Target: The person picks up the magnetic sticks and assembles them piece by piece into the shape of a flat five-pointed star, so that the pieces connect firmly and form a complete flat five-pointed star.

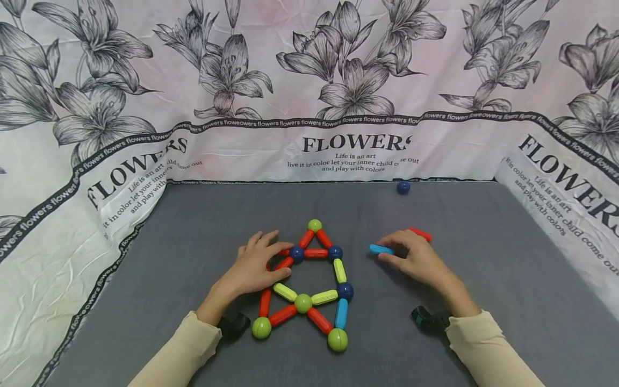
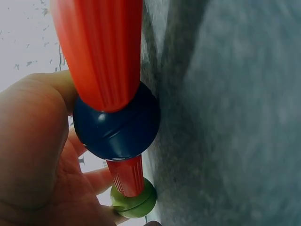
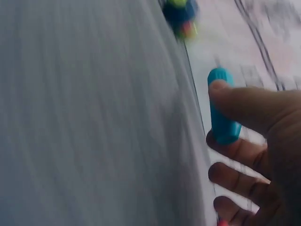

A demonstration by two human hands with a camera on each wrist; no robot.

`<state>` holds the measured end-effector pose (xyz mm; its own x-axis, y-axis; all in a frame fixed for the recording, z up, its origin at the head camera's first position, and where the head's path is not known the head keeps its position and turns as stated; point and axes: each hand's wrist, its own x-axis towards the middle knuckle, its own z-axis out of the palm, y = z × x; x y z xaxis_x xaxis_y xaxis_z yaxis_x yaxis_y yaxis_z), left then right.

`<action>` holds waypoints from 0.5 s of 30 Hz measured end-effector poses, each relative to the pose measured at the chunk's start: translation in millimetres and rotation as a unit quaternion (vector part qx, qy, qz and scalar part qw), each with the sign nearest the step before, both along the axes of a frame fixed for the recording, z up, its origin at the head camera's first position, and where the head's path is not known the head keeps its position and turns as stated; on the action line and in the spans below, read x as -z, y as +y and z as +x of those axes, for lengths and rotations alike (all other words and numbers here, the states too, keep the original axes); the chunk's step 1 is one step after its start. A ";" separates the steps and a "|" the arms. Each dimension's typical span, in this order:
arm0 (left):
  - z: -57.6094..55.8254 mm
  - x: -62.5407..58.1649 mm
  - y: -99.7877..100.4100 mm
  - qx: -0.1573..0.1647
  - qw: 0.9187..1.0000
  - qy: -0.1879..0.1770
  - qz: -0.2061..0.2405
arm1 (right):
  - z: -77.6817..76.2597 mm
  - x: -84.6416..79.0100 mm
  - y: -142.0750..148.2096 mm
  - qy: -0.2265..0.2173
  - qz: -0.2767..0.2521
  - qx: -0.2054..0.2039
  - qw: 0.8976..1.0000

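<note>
A flat figure of plastic rods and balls lies on the dark cloth, with a green ball (image 1: 315, 226) at its top. My left hand (image 1: 256, 266) rests over its left side, fingers spread and thumb toward the middle. A navy ball (image 1: 296, 253) is at the index fingertip. The left wrist view shows another navy ball (image 2: 116, 123) beside the thumb, joined by a red rod (image 2: 127, 176) to a green ball (image 2: 134, 198). My right hand (image 1: 418, 258) pinches a blue rod (image 1: 381, 249) between thumb and index finger, to the figure's right.
A red rod (image 1: 419, 234) lies just behind the right hand. Farther back, a loose navy ball (image 1: 403, 187) sits by the cloth's far edge. Floral fabric (image 1: 355, 150) walls the back and sides. Dark wrist cameras (image 1: 234, 326) are strapped below both hands.
</note>
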<state>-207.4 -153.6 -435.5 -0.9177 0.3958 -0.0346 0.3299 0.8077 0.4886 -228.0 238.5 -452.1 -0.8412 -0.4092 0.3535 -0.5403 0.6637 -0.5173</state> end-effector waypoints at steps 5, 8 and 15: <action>2.2 0.3 4.0 0.008 1.000 0.000 0.003 | 9.6 1.2 -31.6 -0.033 -0.007 -0.023 0.999; 2.4 0.8 4.7 0.009 1.000 -0.001 0.002 | 13.4 4.5 -42.9 -0.039 -0.018 -0.019 0.999; 3.6 -0.1 3.2 0.010 1.000 -0.004 0.005 | 15.2 14.8 -55.5 -0.022 -0.050 0.010 0.998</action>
<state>-203.9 -150.4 -435.4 -0.9094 0.4143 -0.0371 0.3423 0.7961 0.4991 -212.8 183.0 -466.9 -0.8645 -0.3568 0.3541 -0.5026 0.6186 -0.6039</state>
